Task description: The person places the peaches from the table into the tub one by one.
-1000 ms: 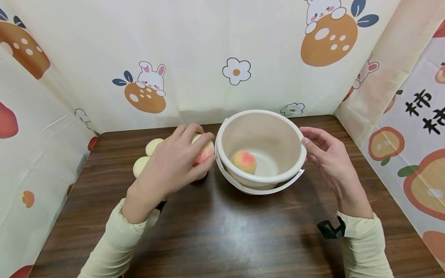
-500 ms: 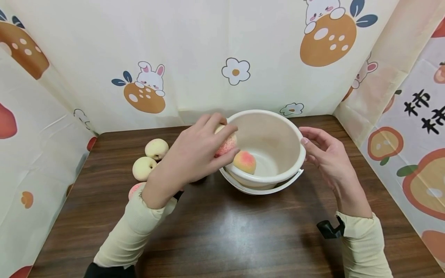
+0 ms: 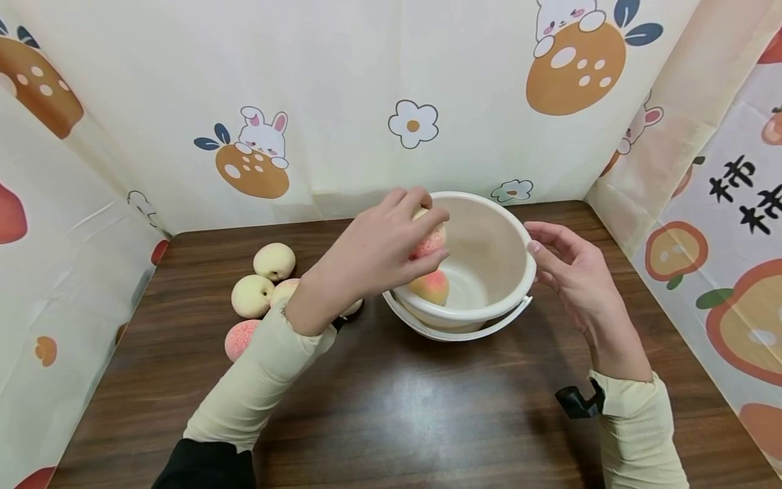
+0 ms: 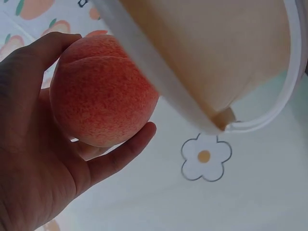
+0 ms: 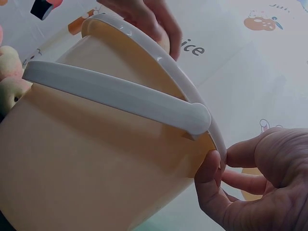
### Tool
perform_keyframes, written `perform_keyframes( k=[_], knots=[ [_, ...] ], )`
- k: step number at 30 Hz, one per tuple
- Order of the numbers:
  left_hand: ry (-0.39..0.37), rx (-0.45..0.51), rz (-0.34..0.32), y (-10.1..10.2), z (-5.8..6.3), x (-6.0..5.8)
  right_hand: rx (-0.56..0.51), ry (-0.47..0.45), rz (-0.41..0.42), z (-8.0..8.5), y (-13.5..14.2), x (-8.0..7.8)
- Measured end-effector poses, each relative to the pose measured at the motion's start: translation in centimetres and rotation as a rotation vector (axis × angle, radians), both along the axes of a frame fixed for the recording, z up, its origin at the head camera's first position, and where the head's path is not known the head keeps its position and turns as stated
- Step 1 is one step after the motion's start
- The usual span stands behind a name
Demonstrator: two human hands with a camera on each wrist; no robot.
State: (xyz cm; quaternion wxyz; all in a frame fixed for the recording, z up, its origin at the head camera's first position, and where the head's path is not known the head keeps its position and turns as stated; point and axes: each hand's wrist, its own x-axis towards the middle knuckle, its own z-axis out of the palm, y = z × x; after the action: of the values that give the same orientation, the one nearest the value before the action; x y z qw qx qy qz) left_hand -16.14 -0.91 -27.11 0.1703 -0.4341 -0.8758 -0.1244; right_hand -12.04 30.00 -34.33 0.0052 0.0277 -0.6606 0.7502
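My left hand [image 3: 381, 255] holds a pink-and-cream peach [image 4: 103, 91] with its fingers curled round it, over the left rim of a white bucket [image 3: 489, 309]. A second peach [image 3: 432, 288], yellow with a pink blush, lies inside at the bottom left and is partly covered by the hand. At the bucket's right side my right hand [image 3: 571, 278] pinches the rim between thumb and fingers, as the right wrist view also shows. The bucket's handle [image 3: 440, 336] hangs down along its near side.
Left of the bucket several more peaches lie in a group: a pale one [image 3: 275, 261], another pale one [image 3: 252, 297] and a pink one [image 3: 240, 339]. The left forearm hides part of the group. A printed cloth [image 3: 342, 88] stands behind the brown table [image 3: 415, 407].
My left hand has carried the peach rightward from beside the bucket to over its opening. More of the peaches on the left now show. The right hand stays at the rim.
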Motion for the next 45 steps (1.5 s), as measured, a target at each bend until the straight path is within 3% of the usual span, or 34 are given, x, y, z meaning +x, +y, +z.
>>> perform_keyframes(
  k=[6,15,21,38,45],
  knots=[
    [-0.061,-0.063,-0.038,0.7,-0.5,-1.7,0.006,0.009,0.0,0.1,-0.1,0.0],
    [-0.146,-0.151,-0.174,2.0,-0.9,-3.8,0.014,0.001,-0.003,0.1,0.0,0.0],
    [-0.137,-0.227,-0.216,2.8,-1.3,-4.6,0.019,-0.008,-0.001,0.1,0.1,0.0],
    [-0.154,-0.35,-0.249,4.0,-2.5,-6.4,0.003,0.004,-0.001,0.0,-0.1,0.1],
    [-0.089,-0.48,-0.259,5.3,-3.1,-6.7,-0.006,0.011,0.003,0.0,0.0,0.2]
  ],
)
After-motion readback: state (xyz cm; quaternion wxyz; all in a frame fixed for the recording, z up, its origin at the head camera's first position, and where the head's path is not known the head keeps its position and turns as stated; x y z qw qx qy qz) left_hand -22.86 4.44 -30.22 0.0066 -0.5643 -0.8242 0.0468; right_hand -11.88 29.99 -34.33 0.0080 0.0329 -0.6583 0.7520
